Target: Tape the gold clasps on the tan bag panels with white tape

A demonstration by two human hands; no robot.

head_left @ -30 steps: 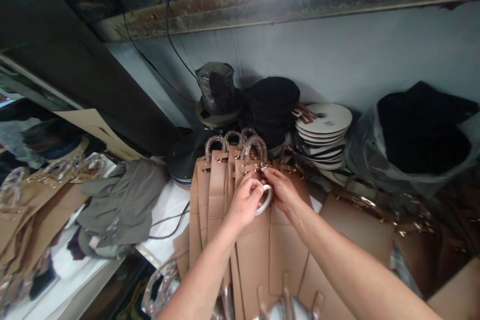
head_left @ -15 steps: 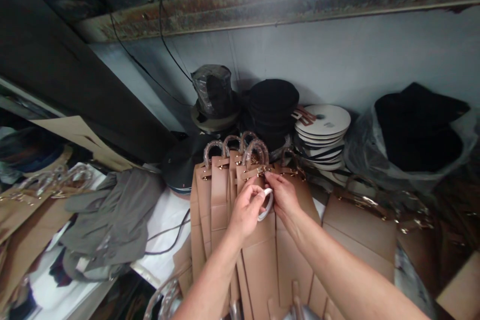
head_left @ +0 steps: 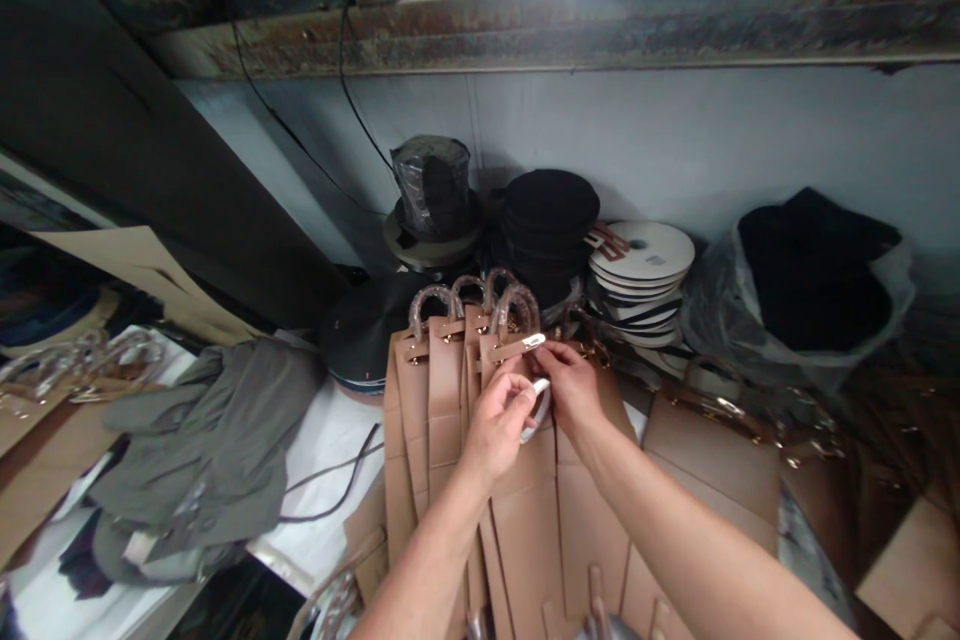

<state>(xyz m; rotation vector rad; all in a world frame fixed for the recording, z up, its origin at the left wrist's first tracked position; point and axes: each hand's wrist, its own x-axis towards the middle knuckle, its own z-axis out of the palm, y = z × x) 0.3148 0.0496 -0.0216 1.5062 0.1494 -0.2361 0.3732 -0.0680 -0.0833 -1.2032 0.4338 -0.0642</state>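
Several tan handbags [head_left: 525,520] stand packed together before me, their curved handles [head_left: 431,300] wrapped in clear film. My left hand [head_left: 496,425] is closed round a small roll of white tape [head_left: 535,415], held in front of one bag. At that bag's top, my right hand [head_left: 571,382] pinches the end of the front strap [head_left: 510,350] between thumb and fingers. A bright whitish piece [head_left: 534,341] lies over the metal clasp there; whether it is tape or a shine on the metal I cannot tell.
Behind the bags stand black webbing rolls [head_left: 551,205] and a stack of white-sided reels [head_left: 645,250]. A plastic bag of black material [head_left: 817,270] is at right, near more tan bags [head_left: 712,445]. A grey-green garment [head_left: 210,440] lies at left. Black cables [head_left: 285,125] hang along the wall.
The view has shifted slightly. At the clasp, where gold metal showed, a bright whitish piece now shows beside my right fingertips. My left hand keeps the tape roll.
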